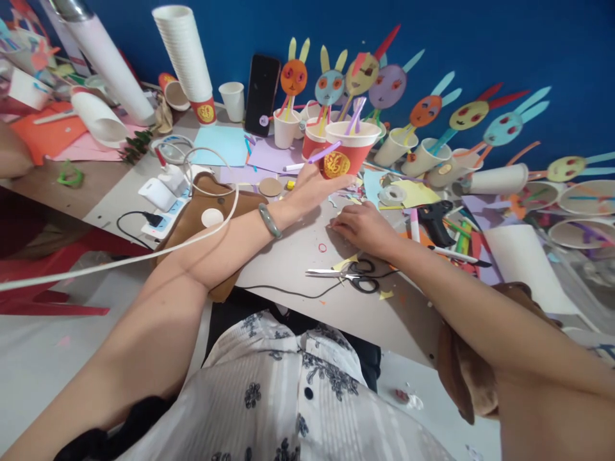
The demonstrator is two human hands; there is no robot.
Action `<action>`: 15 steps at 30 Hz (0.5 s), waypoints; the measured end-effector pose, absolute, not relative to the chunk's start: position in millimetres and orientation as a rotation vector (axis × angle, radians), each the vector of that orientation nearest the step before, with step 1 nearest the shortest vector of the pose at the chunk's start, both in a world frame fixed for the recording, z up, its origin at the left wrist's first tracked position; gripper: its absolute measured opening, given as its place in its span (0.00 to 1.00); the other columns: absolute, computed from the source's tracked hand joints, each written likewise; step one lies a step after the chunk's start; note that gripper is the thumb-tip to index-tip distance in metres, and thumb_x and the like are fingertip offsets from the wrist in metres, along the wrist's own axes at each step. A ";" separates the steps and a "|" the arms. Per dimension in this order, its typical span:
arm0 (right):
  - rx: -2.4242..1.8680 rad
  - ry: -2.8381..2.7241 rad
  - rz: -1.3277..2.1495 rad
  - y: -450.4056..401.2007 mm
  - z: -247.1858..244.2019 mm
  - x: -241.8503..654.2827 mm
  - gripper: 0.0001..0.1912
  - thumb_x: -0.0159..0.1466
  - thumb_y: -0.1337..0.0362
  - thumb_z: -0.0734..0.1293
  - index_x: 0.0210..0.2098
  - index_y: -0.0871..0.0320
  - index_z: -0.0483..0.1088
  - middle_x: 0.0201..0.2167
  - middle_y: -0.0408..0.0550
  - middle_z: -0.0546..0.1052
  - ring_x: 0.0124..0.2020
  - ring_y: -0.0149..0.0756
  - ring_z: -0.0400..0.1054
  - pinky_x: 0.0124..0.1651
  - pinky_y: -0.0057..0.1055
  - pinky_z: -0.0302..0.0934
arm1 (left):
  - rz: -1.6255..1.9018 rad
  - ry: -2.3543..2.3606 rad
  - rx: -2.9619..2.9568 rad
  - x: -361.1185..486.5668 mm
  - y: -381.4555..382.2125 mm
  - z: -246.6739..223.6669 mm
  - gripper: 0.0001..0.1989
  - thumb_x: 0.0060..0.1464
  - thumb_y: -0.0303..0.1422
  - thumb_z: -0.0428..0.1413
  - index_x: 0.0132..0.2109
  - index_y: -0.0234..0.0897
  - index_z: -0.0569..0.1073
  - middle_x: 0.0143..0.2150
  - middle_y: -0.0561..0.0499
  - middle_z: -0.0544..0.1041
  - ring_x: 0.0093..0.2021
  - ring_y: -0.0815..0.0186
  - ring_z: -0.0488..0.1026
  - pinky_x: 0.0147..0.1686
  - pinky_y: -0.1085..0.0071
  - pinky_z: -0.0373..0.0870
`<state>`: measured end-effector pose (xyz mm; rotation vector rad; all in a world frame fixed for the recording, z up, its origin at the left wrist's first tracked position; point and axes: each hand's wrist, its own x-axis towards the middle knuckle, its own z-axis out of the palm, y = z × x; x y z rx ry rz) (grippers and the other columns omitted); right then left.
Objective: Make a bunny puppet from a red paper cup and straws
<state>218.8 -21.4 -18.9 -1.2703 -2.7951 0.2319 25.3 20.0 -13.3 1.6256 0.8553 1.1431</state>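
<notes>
My left hand (319, 189), with a jade-like bangle (270, 221) at the wrist, grips a red paper cup (358, 163) with a gold emblem near its base. Purple paper strips (355, 118) stick up out of this cup, and one more crosses its side. Lower on the table rests my right hand (365, 227), its fingers curled together; whatever they may hold is hidden. Below it lie black-handled scissors (368, 276) with the blades apart, among yellow paper scraps. Close to the right hand is a roll of tape (393, 195).
Paper-faced rabbit figures (426, 111) in cups line the blue wall. A tall cup stack (185, 57), a phone (262, 96) and a power strip (168, 218) with a loose white cable stand left. At right lie a black glue gun (437, 224) and a white paper roll (528, 266).
</notes>
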 end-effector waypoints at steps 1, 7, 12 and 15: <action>-1.281 -2.778 0.234 -21.0 -18.1 222.0 0.16 0.72 0.63 0.62 0.37 0.57 0.81 0.38 0.59 0.83 0.43 0.53 0.76 0.50 0.48 0.62 | 1.207 0.857 1.597 25.6 20.5 -14.3 0.11 0.63 0.35 0.61 0.50 0.39 0.73 0.49 0.49 0.81 0.60 0.52 0.75 0.64 0.50 0.74; -1.418 -2.318 0.444 -20.0 -8.1 264.0 0.13 0.67 0.54 0.67 0.33 0.52 0.80 0.31 0.50 0.82 0.32 0.44 0.73 0.38 0.41 0.64 | 1.288 0.825 1.543 27.0 21.7 -15.5 0.13 0.61 0.32 0.62 0.51 0.37 0.73 0.51 0.47 0.81 0.56 0.55 0.79 0.63 0.52 0.76; -1.432 -2.346 0.727 -23.1 -6.9 281.7 0.16 0.63 0.46 0.71 0.30 0.51 0.81 0.26 0.45 0.81 0.26 0.38 0.70 0.33 0.37 0.62 | 1.273 0.826 1.544 26.4 16.4 -10.4 0.14 0.59 0.33 0.64 0.51 0.37 0.73 0.51 0.46 0.82 0.55 0.56 0.79 0.62 0.54 0.77; -1.450 -2.499 0.661 -25.3 -14.4 272.7 0.14 0.64 0.52 0.70 0.29 0.51 0.80 0.26 0.46 0.83 0.27 0.39 0.72 0.34 0.37 0.62 | 1.270 0.815 1.525 26.4 13.7 -9.6 0.16 0.57 0.35 0.65 0.50 0.37 0.73 0.51 0.44 0.83 0.54 0.56 0.79 0.62 0.56 0.76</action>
